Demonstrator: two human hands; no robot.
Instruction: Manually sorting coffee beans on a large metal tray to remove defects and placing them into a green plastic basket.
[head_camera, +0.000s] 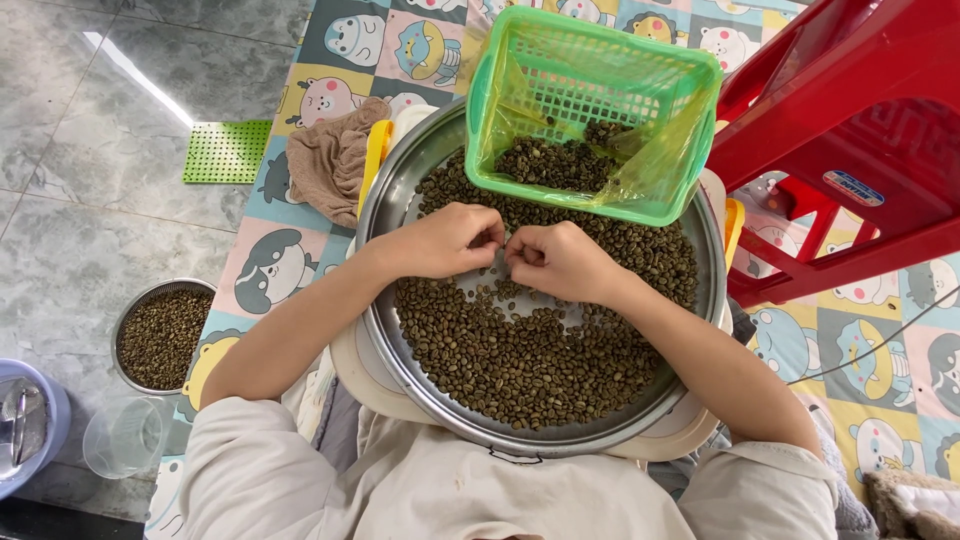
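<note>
Head view: left hand (440, 242) and right hand (560, 262) meet mid-tray, fingers curled and pinching at beans (520, 360); cannot tell what's pinched. Round metal tray (380, 200) is bean-covered, with a bare patch at the hands. Green basket (590, 110) sits on the far rim, holding beans. Red stool (850, 150) crowds the right; small bowl (160, 335) of beans on the left floor.

We could not see the fingertips of the left hand (440, 240) or the right hand (560, 262); both were curled under, so any bean pinched there was concealed. The green basket (500, 110) covered the far part of the steel tray (385, 200). The red stool (850, 130) ran off the top and right edges. The lavender container (30, 425) was cut by the left edge. Individual beans (520, 360) were too small to grade.
</note>
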